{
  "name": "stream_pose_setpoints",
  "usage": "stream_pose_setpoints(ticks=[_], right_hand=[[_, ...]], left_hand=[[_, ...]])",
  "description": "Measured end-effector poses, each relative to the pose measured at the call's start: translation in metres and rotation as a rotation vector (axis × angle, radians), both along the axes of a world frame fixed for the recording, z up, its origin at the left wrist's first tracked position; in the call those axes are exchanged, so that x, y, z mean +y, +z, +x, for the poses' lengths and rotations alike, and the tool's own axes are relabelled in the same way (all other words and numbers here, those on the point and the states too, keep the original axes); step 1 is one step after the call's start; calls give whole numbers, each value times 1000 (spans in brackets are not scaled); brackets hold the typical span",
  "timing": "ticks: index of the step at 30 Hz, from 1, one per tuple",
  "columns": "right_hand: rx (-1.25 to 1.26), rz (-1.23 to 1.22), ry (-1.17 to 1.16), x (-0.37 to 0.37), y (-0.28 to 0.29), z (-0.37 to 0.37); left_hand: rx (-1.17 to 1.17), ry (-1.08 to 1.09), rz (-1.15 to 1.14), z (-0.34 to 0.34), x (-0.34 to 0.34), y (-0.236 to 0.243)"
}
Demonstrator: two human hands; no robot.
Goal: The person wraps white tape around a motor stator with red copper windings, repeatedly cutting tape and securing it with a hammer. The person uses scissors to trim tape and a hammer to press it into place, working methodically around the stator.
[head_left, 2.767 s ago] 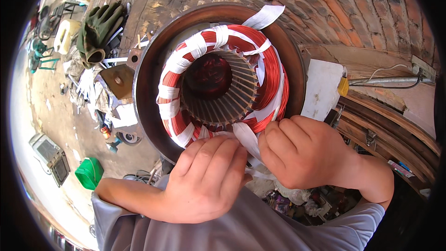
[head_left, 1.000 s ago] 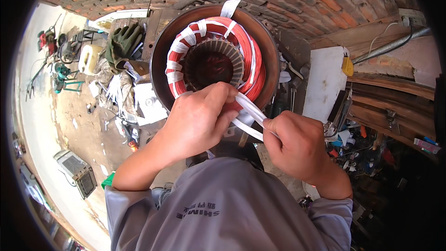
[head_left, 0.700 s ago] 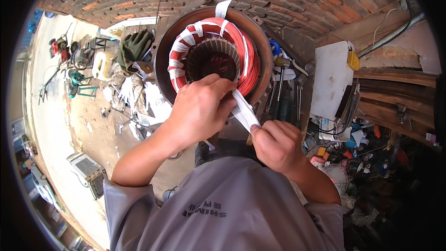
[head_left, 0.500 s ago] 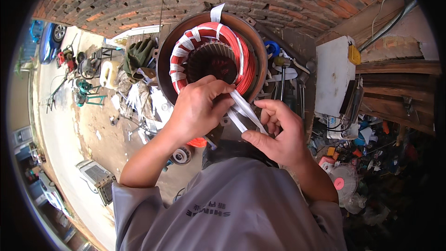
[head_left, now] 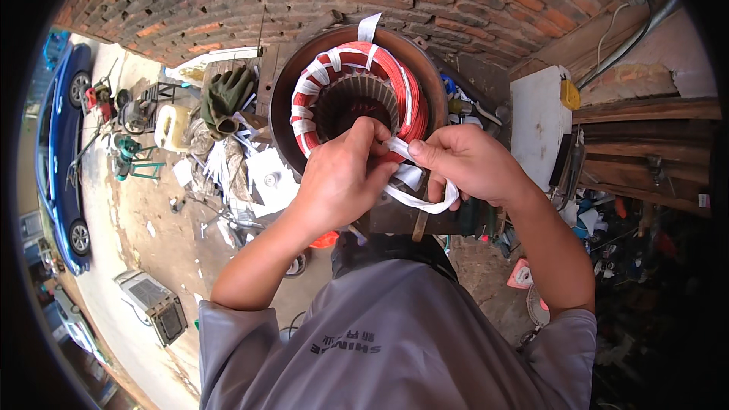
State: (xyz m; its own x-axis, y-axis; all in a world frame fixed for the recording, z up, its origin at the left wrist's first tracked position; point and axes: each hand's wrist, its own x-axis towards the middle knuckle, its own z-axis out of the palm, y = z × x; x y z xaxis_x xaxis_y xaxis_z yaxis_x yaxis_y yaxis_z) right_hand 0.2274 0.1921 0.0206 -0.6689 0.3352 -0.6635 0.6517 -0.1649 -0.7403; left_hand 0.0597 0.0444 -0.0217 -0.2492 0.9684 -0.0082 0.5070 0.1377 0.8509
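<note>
An electric motor stator stands in front of me in a round brown metal housing. Its red wire coil ring is bound with white tape wraps on the left, and a loose tape end sticks up at the far rim. At the ring's near edge, my left hand pinches a white cloth tape. My right hand holds that tape between thumb and fingers, just right of the left hand. The tape hangs in a loop below both hands. The hands hide the near part of the coil.
A brick wall rises behind the housing. Dark green gloves, white paper strips and a pale jug lie to the left. A whitish box stands to the right, with clutter below it. A blue car is far left.
My right hand has come up and in beside the left, and the tape between them now bends into a loop. The view has shifted, showing more of the blue car.
</note>
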Motion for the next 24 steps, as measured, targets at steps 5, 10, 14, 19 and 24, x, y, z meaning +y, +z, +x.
stream_pose_setpoints(ticks=[5, 10, 14, 19, 24], right_hand=[[109, -124, -104, -23, -17, 13], [379, -192, -452, -74, -43, 24], [443, -80, -485, -83, -42, 19], [419, 28, -476, -92, -45, 32], [540, 30, -567, -111, -66, 30]], left_hand=[[40, 7, 36, -1, 2, 0], [155, -11, -19, 2, -2, 5], [214, -40, -33, -1, -2, 10], [250, -78, -40, -1, 0, 11], [168, -115, -63, -4, 9, 17]])
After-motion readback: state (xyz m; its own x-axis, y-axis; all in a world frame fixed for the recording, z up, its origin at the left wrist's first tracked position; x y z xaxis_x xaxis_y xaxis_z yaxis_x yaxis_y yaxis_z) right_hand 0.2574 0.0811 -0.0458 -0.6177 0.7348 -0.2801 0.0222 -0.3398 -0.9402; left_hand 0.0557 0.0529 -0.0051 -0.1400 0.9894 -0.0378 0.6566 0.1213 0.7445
